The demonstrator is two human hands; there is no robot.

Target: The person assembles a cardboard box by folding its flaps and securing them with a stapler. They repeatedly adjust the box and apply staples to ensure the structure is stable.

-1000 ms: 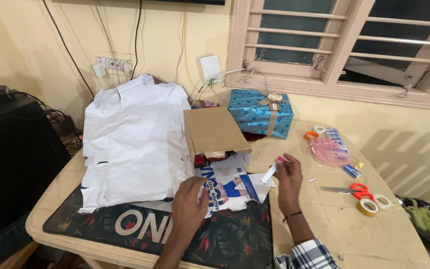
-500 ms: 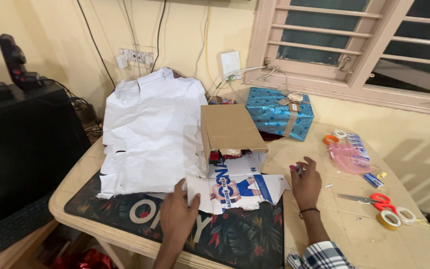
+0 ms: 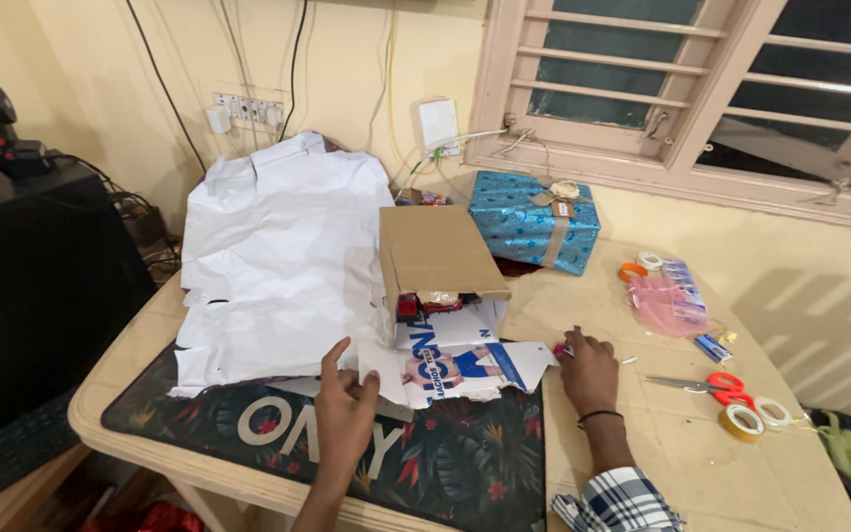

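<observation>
My left hand point(image 3: 345, 406) rests with fingers apart on the lower edge of a printed paper sheet point(image 3: 450, 366) that lies under a brown cardboard box point(image 3: 435, 258). A large crumpled white paper point(image 3: 283, 261) spreads to the left of the box. My right hand point(image 3: 590, 366) lies on the table beside the sheet's right corner, fingers curled over a small pink-tipped object point(image 3: 561, 349) that is mostly hidden.
A blue wrapped gift box point(image 3: 532, 219) stands behind the cardboard box. Red-handled scissors point(image 3: 709, 382), tape rolls point(image 3: 752, 418) and a pink plastic bag point(image 3: 664, 303) lie at the right. A dark leaf-patterned mat point(image 3: 465, 468) covers the beige table's front point(image 3: 691, 463). A black cabinet point(image 3: 32, 276) stands left.
The view has shifted left and closer. My right hand has come down from the sheet's upper right to the table by its corner. My left hand has slid to the sheet's lower edge.
</observation>
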